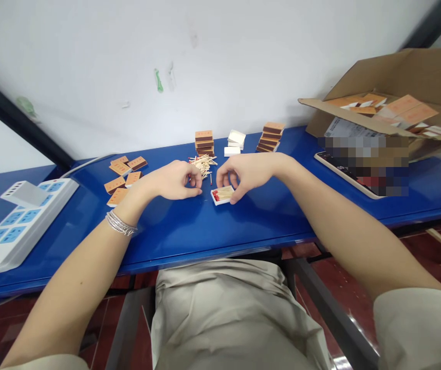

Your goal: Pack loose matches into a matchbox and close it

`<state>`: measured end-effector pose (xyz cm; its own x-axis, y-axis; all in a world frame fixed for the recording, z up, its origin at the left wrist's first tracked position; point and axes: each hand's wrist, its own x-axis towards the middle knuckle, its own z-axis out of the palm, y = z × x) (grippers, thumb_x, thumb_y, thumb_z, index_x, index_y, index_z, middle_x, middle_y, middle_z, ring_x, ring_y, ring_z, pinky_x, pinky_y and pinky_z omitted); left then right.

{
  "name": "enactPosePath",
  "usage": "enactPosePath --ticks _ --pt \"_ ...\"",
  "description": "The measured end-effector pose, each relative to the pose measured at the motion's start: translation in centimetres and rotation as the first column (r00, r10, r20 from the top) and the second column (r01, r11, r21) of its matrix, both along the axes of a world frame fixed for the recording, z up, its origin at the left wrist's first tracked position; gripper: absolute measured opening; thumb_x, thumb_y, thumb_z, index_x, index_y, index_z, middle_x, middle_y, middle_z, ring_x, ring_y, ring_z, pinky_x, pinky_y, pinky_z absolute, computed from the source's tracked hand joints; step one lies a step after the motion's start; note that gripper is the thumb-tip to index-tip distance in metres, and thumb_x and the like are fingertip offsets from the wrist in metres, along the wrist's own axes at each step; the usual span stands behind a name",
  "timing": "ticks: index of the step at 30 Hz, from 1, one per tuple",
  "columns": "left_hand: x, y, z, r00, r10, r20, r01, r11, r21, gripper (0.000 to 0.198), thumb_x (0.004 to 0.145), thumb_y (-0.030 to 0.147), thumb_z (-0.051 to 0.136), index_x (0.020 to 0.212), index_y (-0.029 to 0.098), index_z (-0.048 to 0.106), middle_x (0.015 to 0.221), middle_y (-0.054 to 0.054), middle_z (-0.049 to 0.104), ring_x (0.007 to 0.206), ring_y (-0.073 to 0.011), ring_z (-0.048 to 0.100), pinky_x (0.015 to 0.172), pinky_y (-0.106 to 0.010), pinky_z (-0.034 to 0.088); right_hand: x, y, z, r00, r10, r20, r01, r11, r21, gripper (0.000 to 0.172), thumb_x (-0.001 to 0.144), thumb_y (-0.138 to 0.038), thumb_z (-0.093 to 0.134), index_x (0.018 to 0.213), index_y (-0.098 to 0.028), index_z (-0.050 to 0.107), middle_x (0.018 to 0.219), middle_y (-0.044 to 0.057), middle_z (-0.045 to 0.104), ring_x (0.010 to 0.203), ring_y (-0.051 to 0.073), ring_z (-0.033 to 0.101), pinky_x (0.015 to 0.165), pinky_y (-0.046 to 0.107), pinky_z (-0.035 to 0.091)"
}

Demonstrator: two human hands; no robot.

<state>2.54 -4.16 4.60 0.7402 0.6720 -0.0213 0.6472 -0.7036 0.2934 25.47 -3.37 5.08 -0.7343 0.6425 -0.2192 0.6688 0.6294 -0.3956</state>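
A small white matchbox tray (223, 195) with red-headed matches in it lies on the blue table. My right hand (249, 172) grips it from above, its thumb at the near right edge and its fingers at the far side. Left of the tray, my left hand (178, 181) hovers low with bent fingers and the thumb a little apart; nothing shows between them. Just behind both hands is a loose pile of matches (205, 165), partly hidden by the left hand. A single match (211, 179) lies between the pile and the tray.
Matchbox sleeves (114, 185) lie scattered at left. Behind the pile are a matchbox stack (204, 141), white trays (236, 140) and another stack (271, 136). A power strip (20, 226) sits far left; a phone (351, 174) and a cardboard box (398, 82) of matchboxes stand right.
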Motion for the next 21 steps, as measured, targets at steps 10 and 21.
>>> enactPosePath --ticks 10,21 --pt "0.14 -0.14 -0.10 1.000 -0.017 0.000 0.017 1.000 0.003 0.014 0.074 0.028 0.063 0.079 0.017 0.069 0.072 0.000 0.066 0.064 -0.0107 0.055 0.063 -0.023 0.041 -0.16 -0.12 0.16 0.999 0.038 0.000 -0.038 0.999 -0.038 0.053 0.058 -0.050 0.079 0.099 -0.018 0.071 0.081 0.002 0.071 0.072 0.017 0.061 0.065 0.028 0.043" --pt "0.04 -0.16 -0.27 0.999 -0.019 0.039 0.018 0.999 0.034 0.018 0.074 0.029 0.062 0.084 0.017 0.069 0.076 0.000 0.068 0.065 -0.0112 0.056 0.065 -0.024 0.043 -0.14 0.35 -0.29 1.000 0.002 0.011 -0.002 1.000 -0.010 0.053 0.057 -0.048 0.081 0.101 -0.019 0.071 0.079 0.002 0.071 0.074 0.018 0.063 0.065 0.029 0.042"
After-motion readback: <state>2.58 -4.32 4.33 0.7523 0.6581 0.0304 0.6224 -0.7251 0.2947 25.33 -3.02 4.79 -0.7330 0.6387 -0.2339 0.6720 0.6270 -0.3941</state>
